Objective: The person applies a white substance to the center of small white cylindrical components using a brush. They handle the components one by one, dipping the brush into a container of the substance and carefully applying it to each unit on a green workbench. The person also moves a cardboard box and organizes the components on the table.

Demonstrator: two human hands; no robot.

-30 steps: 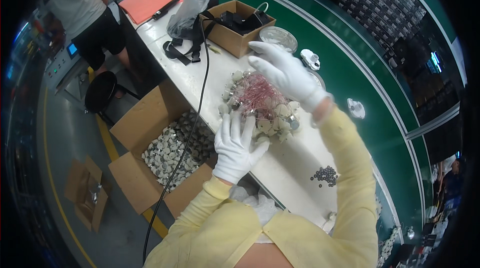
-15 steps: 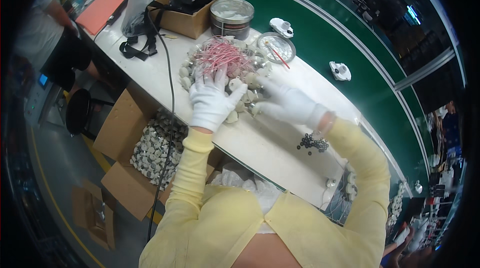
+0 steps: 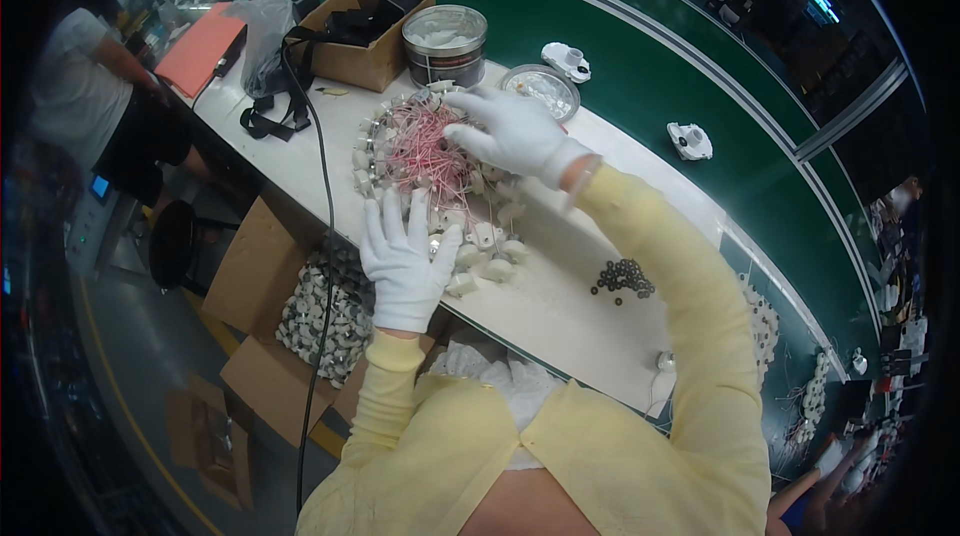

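Note:
On the white table lies a round heap of small cream-white parts (image 3: 485,234) with a tangle of pinkish-red wires (image 3: 425,151) on top. My left hand (image 3: 405,266), in a white glove, rests at the heap's near edge with fingers spread. Beside its thumb are several cream parts. Reaching over the far right of the heap, my gloved right hand (image 3: 525,134) has its fingers stretched out and its thumb apart. Nothing shows in its grasp, though its fingertips partly blend with the parts below.
Behind the heap stand a metal tin (image 3: 445,64), a round dish (image 3: 565,96) and a cardboard box (image 3: 385,61). Small black rings (image 3: 625,279) lie to the right. A carton of parts (image 3: 325,321) sits below the table's left edge, crossed by a black cable (image 3: 325,176). Another person (image 3: 75,86) stands far left.
My right hand has moved from the heap's near right side to its far right. My left hand has drawn back toward me, and the wires now spread wider across the heap.

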